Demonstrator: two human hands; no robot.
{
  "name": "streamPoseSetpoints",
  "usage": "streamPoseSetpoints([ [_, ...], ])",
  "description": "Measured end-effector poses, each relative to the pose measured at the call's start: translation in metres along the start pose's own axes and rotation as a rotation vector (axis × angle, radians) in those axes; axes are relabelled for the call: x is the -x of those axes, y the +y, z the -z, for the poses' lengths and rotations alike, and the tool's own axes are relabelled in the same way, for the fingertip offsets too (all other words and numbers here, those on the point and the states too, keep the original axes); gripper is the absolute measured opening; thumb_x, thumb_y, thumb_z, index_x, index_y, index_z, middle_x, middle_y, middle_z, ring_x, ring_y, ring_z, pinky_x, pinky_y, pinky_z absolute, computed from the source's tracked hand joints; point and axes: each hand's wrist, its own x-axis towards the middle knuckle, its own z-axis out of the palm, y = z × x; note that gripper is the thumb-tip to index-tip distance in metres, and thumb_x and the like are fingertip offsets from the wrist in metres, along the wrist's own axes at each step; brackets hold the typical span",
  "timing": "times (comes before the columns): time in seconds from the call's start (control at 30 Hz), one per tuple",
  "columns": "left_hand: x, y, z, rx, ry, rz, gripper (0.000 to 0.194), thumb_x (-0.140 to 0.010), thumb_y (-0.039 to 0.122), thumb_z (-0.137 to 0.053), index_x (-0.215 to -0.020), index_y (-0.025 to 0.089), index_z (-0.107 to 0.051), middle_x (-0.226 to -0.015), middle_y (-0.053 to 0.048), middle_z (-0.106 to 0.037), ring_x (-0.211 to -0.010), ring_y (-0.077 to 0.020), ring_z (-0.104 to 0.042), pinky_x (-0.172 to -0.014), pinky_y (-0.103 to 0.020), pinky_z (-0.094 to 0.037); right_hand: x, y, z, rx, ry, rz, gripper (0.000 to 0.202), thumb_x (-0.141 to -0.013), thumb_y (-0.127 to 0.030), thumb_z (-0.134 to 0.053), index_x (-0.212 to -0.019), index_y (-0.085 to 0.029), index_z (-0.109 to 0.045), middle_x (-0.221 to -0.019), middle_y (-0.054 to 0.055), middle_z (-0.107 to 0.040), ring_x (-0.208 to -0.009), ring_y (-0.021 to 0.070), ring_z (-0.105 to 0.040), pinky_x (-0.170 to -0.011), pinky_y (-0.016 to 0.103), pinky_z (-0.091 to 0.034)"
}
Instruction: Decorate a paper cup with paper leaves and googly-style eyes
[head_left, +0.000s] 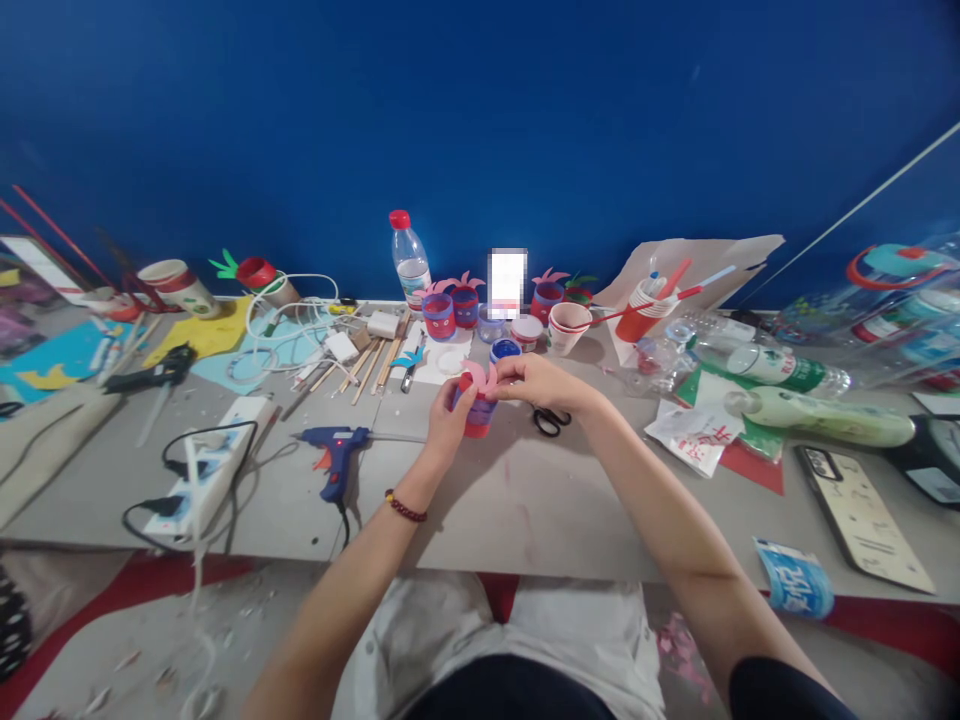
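Note:
A small painted cup (478,424), red and purple, is in my left hand (448,416), its fingers wrapped round the side. Pink paper leaves (480,378) stand at the cup's rim. With fingertips pressed together, my right hand (534,378) pinches the pink paper at the right of that rim. Just behind the hands is an open jar of blue paint (505,348). Black-handled scissors (551,418) lie under my right wrist. To the left, a blue glue gun (339,455) rests on the table (480,520).
Similar painted cups (439,316) stand at the back near a clear bottle (409,262) with a red cap. A power strip (214,465) and cables lie left. Plastic bottles (772,362), a phone (862,515) and a blue packet (795,578) are right.

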Motion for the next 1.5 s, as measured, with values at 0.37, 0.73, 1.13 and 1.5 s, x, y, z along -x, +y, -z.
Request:
streamPoseSetpoints([
  [0.37, 0.0, -0.001, 0.0, 0.023, -0.016, 0.026, 0.034, -0.071, 0.045, -0.067, -0.091, 0.018, -0.064, -0.091, -0.004, -0.066, -0.085, -0.0171, -0.059, -0.078, -0.028, -0.046, 0.002, -0.005, -0.003, 0.049, 0.027, -0.006, 0.033, -0.073, -0.048, -0.065, -0.079, -0.015, -0.067, -0.073, 0.0, -0.061, -0.069, 0.0134, -0.052, -0.064, 0.026, -0.038],
  [0.73, -0.001, -0.003, 0.001, 0.034, -0.087, -0.048, 0.04, -0.07, 0.047, -0.068, -0.094, 0.016, -0.066, -0.096, -0.007, -0.068, -0.09, -0.0199, -0.061, -0.08, -0.029, -0.047, 0.005, -0.01, -0.002, 0.11, 0.013, 0.034, 0.029, -0.076, -0.044, -0.063, -0.078, -0.015, -0.068, -0.078, 0.002, -0.065, -0.076, 0.0168, -0.057, -0.068, 0.027, -0.043],
  [1.13, 0.001, 0.001, 0.002, 0.006, -0.106, -0.079, 0.03, -0.071, 0.043, -0.069, -0.087, 0.019, -0.062, -0.089, -0.003, -0.064, -0.086, -0.0175, -0.059, -0.078, -0.027, -0.046, 0.005, -0.009, -0.002, 0.175, 0.009, 0.042, 0.025, -0.077, -0.04, -0.062, -0.076, -0.016, -0.069, -0.077, 0.002, -0.065, -0.074, 0.016, -0.058, -0.068, 0.026, -0.042],
  [1.5, 0.002, 0.0, 0.0, 0.055, -0.072, 0.016, 0.042, -0.067, 0.051, -0.072, -0.093, 0.019, -0.063, -0.099, -0.006, -0.066, -0.092, -0.0192, -0.06, -0.081, -0.029, -0.046, 0.004, -0.004, 0.007, 0.139, -0.014, 0.034, 0.031, -0.074, -0.047, -0.066, -0.079, -0.017, -0.066, -0.083, 0.002, -0.063, -0.078, 0.0174, -0.055, -0.071, 0.027, -0.042],
])
